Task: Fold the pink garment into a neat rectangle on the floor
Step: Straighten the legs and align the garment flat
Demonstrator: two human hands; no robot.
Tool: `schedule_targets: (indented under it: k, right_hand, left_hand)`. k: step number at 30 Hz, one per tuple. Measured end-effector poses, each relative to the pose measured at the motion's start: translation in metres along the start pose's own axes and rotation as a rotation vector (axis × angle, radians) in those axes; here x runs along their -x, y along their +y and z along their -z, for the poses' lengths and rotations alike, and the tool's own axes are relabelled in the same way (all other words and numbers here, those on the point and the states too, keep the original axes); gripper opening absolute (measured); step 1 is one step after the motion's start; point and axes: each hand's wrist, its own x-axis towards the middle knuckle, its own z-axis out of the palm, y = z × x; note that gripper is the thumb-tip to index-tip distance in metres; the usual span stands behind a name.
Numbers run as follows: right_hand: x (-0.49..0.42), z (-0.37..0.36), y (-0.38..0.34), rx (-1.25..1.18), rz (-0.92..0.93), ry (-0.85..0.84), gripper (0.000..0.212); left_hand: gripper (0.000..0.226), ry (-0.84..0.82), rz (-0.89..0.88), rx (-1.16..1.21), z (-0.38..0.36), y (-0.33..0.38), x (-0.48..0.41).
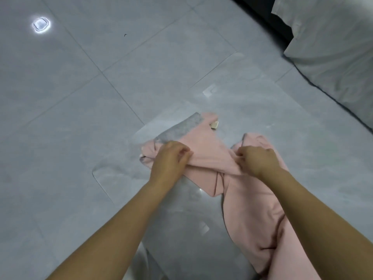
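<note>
**Pink garment** (203, 146): soft matt cloth, smooth-knit, lying in loose creases. Its grey band (181, 128) looks finely patterned, possibly lace (the blur leaves this unsettled). **Floor** (80, 98): large grey tiles, polished and glossy, carrying a bright glare spot (41, 25). Under the garment lies a clear sheet (252, 110) of thin plastic film, shiny and faintly wrinkled. Upper right, white bedding (333, 57): matt woven cloth, rumpled.

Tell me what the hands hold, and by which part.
The pink garment: left hand and right hand each pinch one end of its bunched fold.
</note>
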Motion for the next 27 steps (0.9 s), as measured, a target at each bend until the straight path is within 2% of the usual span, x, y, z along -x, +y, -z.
schedule_targets:
  k: [2, 4, 7, 10, 12, 15, 20, 25, 27]
  right_hand:
    - [0.001, -0.012, 0.002, 0.070, -0.056, -0.056, 0.016]
    - [-0.002, -0.012, -0.005, 0.062, -0.079, 0.052, 0.025]
    - [-0.014, 0.001, -0.031, -0.077, -0.070, 0.278, 0.044]
    - [-0.035, 0.014, -0.064, -0.253, 0.007, 0.279, 0.049]
    - [-0.049, 0.016, -0.082, -0.331, 0.014, 0.223, 0.051]
    - [-0.065, 0.013, -0.099, -0.386, 0.011, 0.199, 0.057]
    - [-0.073, 0.009, -0.113, -0.492, -0.015, 0.193, 0.063]
    - [-0.073, 0.010, -0.118, -0.438, -0.098, 0.261, 0.069]
    - [-0.076, 0.011, -0.119, -0.473, -0.114, 0.208, 0.068]
  left_hand:
    - [0.015, 0.175, 0.048, 0.015, 0.003, -0.012, 0.006]
    - [0.033, 0.299, 0.135, 0.003, 0.007, -0.021, 0.005]
    - [0.064, 0.357, 0.330, 0.068, 0.012, -0.029, -0.003]
    - [0.076, 0.418, 0.565, 0.220, 0.013, -0.035, -0.014]
    - [0.071, 0.417, 0.621, 0.261, 0.011, -0.040, -0.017]
    - [0.056, 0.382, 0.590, 0.243, 0.010, -0.046, -0.018]
    - [0.025, 0.331, 0.511, 0.055, 0.017, -0.055, -0.018]
    - [0.034, 0.321, 0.520, 0.070, 0.024, -0.058, -0.012]
    - [0.042, 0.254, 0.533, 0.067, 0.023, -0.057, -0.009]
